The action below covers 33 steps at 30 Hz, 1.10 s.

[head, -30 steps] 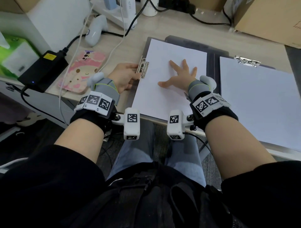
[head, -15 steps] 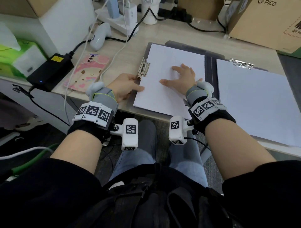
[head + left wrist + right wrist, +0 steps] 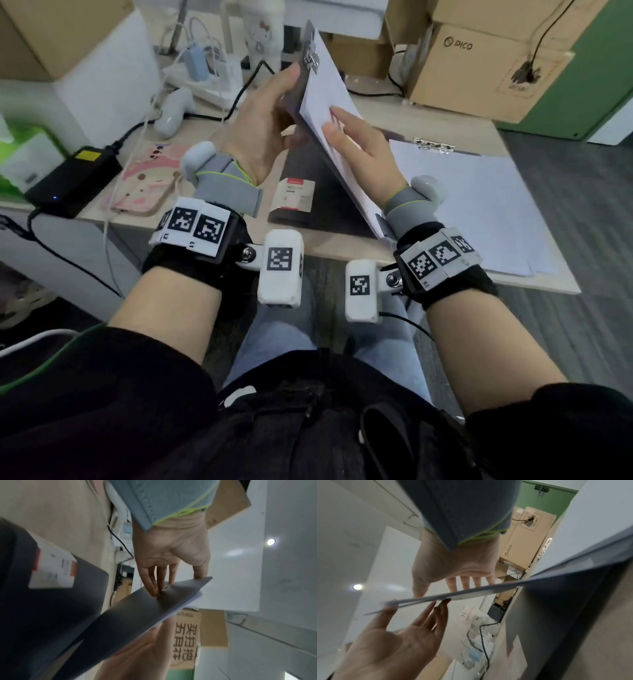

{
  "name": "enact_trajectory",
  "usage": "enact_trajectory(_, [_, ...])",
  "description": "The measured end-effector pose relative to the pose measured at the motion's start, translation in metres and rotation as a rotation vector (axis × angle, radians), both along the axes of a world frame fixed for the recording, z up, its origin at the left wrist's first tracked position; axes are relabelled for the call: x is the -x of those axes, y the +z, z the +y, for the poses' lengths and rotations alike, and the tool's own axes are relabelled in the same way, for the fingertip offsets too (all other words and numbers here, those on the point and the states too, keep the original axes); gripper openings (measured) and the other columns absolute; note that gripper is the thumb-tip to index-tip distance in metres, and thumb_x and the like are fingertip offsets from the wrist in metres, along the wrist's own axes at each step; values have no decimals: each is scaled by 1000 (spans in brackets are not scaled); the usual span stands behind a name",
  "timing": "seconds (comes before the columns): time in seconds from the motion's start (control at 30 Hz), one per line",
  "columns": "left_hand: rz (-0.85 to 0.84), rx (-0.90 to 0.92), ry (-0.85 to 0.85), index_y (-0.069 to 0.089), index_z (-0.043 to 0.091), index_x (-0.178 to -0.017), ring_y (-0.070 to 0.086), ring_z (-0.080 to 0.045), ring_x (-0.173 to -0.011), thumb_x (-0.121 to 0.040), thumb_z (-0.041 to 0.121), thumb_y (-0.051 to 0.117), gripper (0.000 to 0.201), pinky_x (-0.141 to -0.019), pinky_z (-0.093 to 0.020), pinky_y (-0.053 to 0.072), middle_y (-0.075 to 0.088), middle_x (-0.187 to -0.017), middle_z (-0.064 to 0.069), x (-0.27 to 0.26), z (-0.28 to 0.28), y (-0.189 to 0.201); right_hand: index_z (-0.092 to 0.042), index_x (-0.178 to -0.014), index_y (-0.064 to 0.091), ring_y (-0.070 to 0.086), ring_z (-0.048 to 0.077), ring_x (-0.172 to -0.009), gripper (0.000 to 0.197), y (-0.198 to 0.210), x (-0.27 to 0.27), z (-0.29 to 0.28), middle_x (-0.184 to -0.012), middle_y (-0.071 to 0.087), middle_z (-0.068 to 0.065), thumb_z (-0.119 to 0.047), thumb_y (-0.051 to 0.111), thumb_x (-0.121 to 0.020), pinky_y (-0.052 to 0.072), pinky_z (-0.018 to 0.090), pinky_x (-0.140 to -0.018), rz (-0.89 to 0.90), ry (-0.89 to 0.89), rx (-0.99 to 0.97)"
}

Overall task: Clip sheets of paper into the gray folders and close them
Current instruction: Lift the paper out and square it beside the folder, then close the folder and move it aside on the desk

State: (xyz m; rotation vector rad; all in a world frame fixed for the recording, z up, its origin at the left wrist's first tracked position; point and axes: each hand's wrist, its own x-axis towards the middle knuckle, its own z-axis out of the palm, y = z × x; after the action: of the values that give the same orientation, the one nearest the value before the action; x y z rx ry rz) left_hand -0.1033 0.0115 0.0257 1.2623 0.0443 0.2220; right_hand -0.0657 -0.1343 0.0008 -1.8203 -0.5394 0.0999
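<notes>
A pale wooden desk (image 3: 428,123) sits among cardboard boxes (image 3: 479,68), cables and a black power adapter (image 3: 68,178), by a green wall. A gray folder (image 3: 294,96) stands lifted on edge above the desk, white paper (image 3: 329,89) held under its metal clip (image 3: 311,61). The left hand (image 3: 263,126) backs the gray cover with straight fingers (image 3: 154,582). The right hand (image 3: 363,150) lies flat on the paper, fingers (image 3: 339,116) loosely spread. Right of those fingers, a second folder (image 3: 486,205) lies open with clipped paper.
</notes>
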Motion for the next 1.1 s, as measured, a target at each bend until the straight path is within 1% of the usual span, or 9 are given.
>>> enact_trajectory(0.17, [-119,-89,-214,45,30,-131,54,-11,-112,-95,46,28,43,-103,-41,41,59,-117,10,-14,-57,17,-11,-141,44,41,11,-137,73,27,12,-33,-148,45,2,-53,47,-82,34,31,-116,-70,-10,-253])
enact_trajectory(0.3, [-162,-183,-326,32,30,-143,48,-5,-127,-97,29,41,47,-102,-30,42,49,-139,11,-27,-101,18,1,-137,43,48,28,-132,66,39,14,-71,-140,51,18,-38,52,-85,40,47,-110,-177,-165,-388])
enact_trajectory(0.43, [-117,-359,-364,42,22,-138,51,12,-108,-99,20,40,40,-87,-8,41,45,-147,2,-38,-142,8,-1,-130,44,60,-1,-86,42,37,7,-118,-115,63,1,-3,48,-88,48,12,-85,-325,-496,-413])
enact_trajectory(0.5, [-77,-427,-353,46,11,-136,53,14,-98,-97,9,43,39,-82,2,40,48,-144,-6,-42,-155,-5,1,-127,48,48,15,-57,45,34,7,-138,-100,68,16,8,46,-83,40,6,-62,-346,-644,-403])
enact_trajectory(0.57, [-1,-509,-367,49,7,-134,48,4,-111,-95,5,47,39,-83,4,38,49,-142,-7,-48,-168,-22,2,-122,53,54,15,-59,44,26,6,-162,-88,69,15,12,48,-79,38,1,-58,-323,-764,-408])
enact_trajectory(0.67, [128,-635,-392,52,11,-131,38,-6,-131,-93,8,50,38,-99,-8,33,38,-149,-6,-56,-177,-47,1,-115,58,53,-16,-59,39,2,-2,-196,-92,65,-12,8,54,-77,37,-2,-61,-220,-923,-355])
enact_trajectory(0.77, [230,-721,-415,54,14,-129,27,-11,-142,-93,11,52,36,-109,-21,22,29,-155,-4,-62,-181,-63,-4,-117,61,60,3,-94,40,-25,-7,-220,-114,68,5,1,58,-78,36,-1,-70,-49,-1053,-280])
enact_trajectory(0.93, [315,-768,-395,54,12,-128,11,-14,-148,-93,11,50,36,-121,-33,7,35,-151,-4,-62,-186,-76,-13,-124,54,57,16,-103,44,-60,-5,-239,-123,62,0,-9,57,-81,42,14,-83,184,-1100,-112])
enact_trajectory(1.1, [285,-657,-299,57,10,-124,50,-12,-112,-91,5,49,34,-98,-24,39,56,-134,-8,-60,-171,-65,-13,-112,66,59,19,-103,31,-55,-16,-219,-117,66,4,-11,56,-82,37,17,-78,145,-958,157])
